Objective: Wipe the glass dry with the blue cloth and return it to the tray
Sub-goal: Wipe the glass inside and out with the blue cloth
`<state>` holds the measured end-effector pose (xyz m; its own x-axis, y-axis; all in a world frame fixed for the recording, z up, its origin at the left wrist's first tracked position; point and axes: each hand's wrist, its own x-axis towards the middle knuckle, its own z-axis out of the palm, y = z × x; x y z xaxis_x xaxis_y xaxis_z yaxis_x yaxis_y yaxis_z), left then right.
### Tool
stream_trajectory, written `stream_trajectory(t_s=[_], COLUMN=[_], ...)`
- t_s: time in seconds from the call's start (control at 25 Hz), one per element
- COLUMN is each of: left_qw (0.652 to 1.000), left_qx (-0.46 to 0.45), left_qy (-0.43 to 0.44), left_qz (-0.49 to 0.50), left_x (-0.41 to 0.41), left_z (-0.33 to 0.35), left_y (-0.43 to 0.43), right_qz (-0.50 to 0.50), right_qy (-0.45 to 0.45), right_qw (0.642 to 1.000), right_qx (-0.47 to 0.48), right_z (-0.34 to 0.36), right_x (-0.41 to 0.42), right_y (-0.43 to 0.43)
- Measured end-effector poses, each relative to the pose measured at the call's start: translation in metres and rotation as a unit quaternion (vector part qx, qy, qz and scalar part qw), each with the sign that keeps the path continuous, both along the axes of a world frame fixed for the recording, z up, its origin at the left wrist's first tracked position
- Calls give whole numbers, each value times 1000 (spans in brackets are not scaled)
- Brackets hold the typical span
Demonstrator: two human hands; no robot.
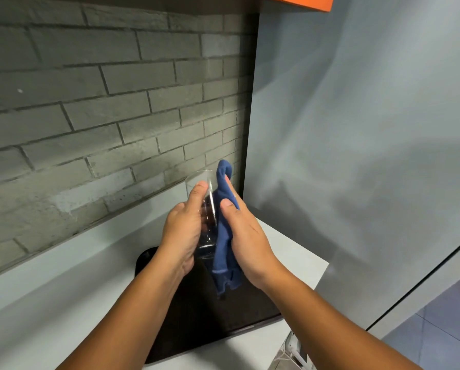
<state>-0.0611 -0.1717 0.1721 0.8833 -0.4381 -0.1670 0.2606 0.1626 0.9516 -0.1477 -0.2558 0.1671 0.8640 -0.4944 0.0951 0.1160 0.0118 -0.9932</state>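
Your left hand (182,231) grips the upright glass (205,209), your right hand (246,241) presses the blue cloth (225,236) at its three o'clock, tray (197,316) directly below.

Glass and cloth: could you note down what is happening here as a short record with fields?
glass: clear tumbler, held upright in the air above the tray
left hand: wrapped around the glass
right hand: pressing the blue cloth against the side of the glass
blue cloth: lies along the right side of the glass, one end hanging below it
tray: dark, flat, on the white counter
backdrop: grey brick wall
stage: wiping under way, glass not yet back on the tray
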Motion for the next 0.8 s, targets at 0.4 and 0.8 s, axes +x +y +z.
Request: stream_trajectory(t_s=[0.4,0.8], left_qw=[995,992], left_qx=[72,82], left_qy=[-53,-90], left_qz=[-40,-45], left_x=[9,2], left_z=[-1,1], left_y=[-8,-7], right_qz=[-30,-55], right_qy=[5,-23], right_qw=[1000,997], right_qx=[6,-41], right_z=[4,8], right_x=[5,-11], right_y=[-8,-4])
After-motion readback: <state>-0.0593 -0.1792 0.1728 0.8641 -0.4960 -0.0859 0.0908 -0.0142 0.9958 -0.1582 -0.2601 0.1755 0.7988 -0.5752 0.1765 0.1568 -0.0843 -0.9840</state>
